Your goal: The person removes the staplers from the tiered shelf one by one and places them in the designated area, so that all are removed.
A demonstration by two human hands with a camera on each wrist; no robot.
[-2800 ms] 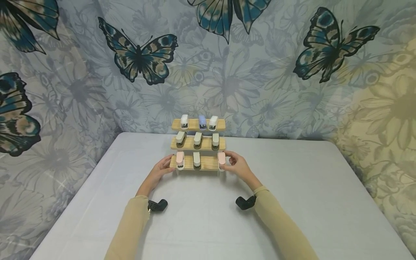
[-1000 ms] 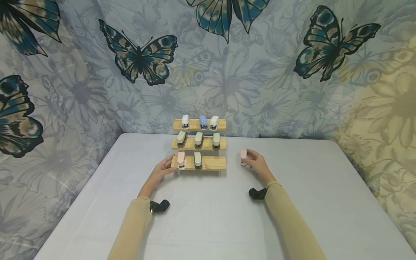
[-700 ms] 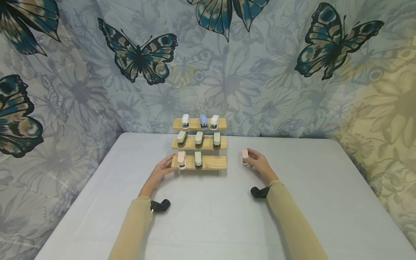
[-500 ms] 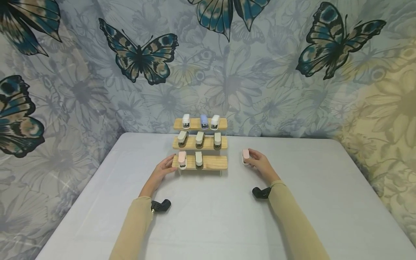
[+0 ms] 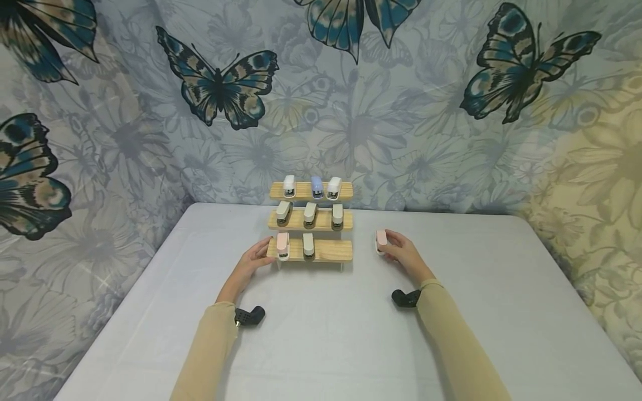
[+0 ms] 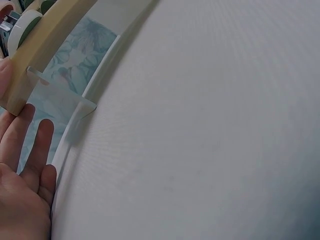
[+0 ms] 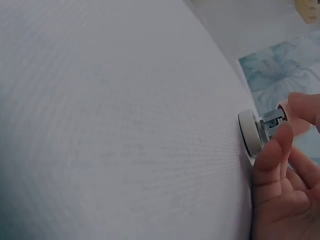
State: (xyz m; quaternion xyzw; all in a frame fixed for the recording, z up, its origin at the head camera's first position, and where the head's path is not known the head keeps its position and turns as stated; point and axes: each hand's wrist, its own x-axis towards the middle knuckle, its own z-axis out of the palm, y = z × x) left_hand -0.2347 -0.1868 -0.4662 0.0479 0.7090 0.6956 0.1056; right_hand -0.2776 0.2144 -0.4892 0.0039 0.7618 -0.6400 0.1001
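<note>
Pink mini stapler [image 5: 382, 242] is pinched by the curled fingers [image 7: 268, 157] of the right hand [image 5: 405, 256], to the right of the three-tier rack [image 5: 323, 221], whose bottom shelf [image 5: 332, 250] is gripped by the left hand [image 5: 251, 263].

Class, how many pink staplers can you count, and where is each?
2: one pink stapler stands near the left end of the bottom shelf; the other pink stapler is in the right hand. None seems hidden.

Forward-down head view, close wrist views
</note>
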